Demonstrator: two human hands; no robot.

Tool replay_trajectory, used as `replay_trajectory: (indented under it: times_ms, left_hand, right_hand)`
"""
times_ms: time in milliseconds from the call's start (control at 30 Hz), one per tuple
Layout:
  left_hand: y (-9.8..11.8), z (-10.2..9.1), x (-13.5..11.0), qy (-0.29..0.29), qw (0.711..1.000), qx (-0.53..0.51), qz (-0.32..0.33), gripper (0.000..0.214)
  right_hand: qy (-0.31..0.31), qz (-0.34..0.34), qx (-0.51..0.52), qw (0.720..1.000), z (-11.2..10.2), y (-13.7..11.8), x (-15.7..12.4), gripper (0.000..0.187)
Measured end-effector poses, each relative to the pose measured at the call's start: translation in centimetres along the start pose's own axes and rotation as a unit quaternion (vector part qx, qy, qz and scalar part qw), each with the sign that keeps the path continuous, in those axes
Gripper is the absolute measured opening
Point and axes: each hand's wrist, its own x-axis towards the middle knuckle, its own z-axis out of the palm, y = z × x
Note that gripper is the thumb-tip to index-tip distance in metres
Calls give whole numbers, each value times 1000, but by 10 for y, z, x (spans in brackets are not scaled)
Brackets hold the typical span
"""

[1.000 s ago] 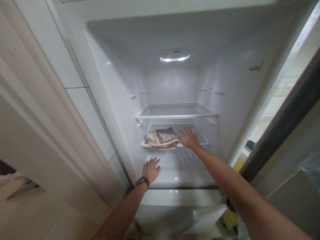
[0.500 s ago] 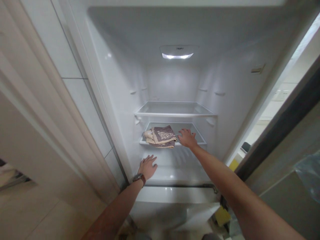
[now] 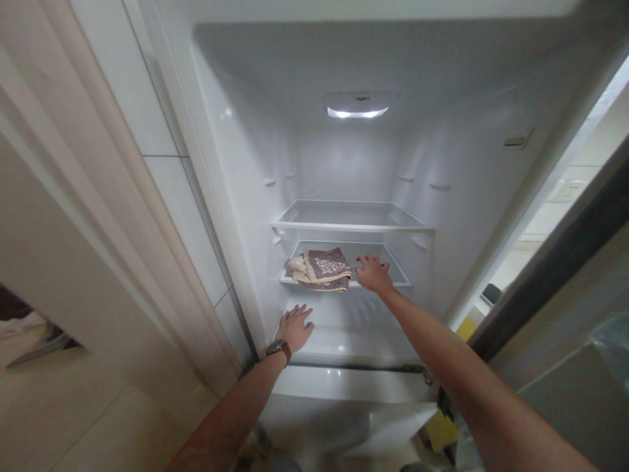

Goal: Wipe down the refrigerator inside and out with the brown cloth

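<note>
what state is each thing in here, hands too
refrigerator: open
interior light: on
lower shelf: in place, bearing the cloth
patterned cloth: folded, overhanging the shelf's front edge
left hand: spread, holding nothing
wristwatch: worn on left wrist
right hand: slightly curled, holding nothing

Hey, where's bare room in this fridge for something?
The upper shelf is bare inside its white rim. Below, the white base is bare right of the left hand. The lower shelf is crowded: the folded cloth covers much of its left, the right hand is close beside it, and small bare patches show behind and right of that hand.
</note>
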Motion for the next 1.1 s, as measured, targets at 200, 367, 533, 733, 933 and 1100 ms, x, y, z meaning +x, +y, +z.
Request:
replay_trajectory:
  times_ms: [200,367,533,733,933,1100]
  left_hand:
    - [1,-2,-1,1,1000,-2,3,57]
    - [3,-5,-2,-2,1000,-1,1,57]
    - [1,-2,-1,2,1000,4,5,57]
    - [-1,3,1,5,1000,8,4,57]
    - [0,3,1,3,1000,2,2,58]
    - [4,-2,-1,-2,1000,-13,-1,60]
  right_hand:
    - [2,2,-6,1000,-2,-1,-2,42]
    - [15,3,11,1000,-2,-2,-2,50]
    - [9,-4,14,1000,-2,-1,-2,49]
    - [2,-13,12,1000,-3,0,-2,47]
    - [0,-21,17,1000,-3,2,-2,52]
    - [-4,-20,22,1000,-2,2,-1,55]
